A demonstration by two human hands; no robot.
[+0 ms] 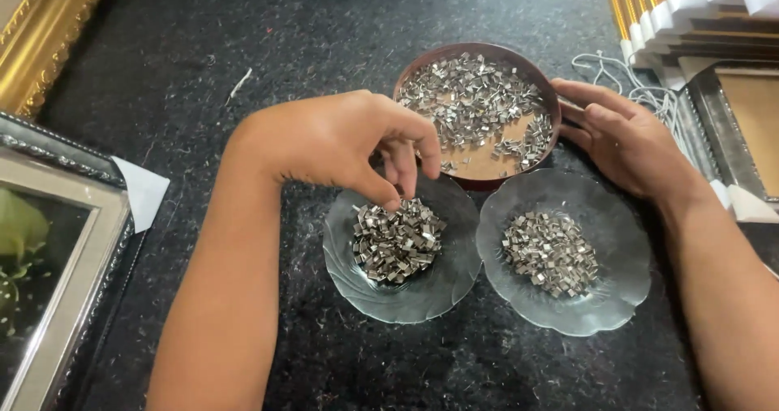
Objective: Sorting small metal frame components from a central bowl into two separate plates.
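Observation:
A brown round bowl (414, 74) at the back holds several small shiny metal clips scattered over its base. In front of it stand two clear glass plates, each with a heap of the same clips: a left plate (345, 273) and a right plate (625, 281). My left hand (341, 139) hovers over the left plate, thumb and fingers pinched just above its heap; whether a clip is between them I cannot tell. My right hand (625, 139) rests against the right side of the brown bowl, fingers apart, holding nothing.
The surface is dark speckled stone. A silver picture frame (57, 281) lies at the left edge, a gold frame (40, 30) at the top left. More frames and mouldings (714, 46) and a bundle of white cord (617, 74) sit at the top right.

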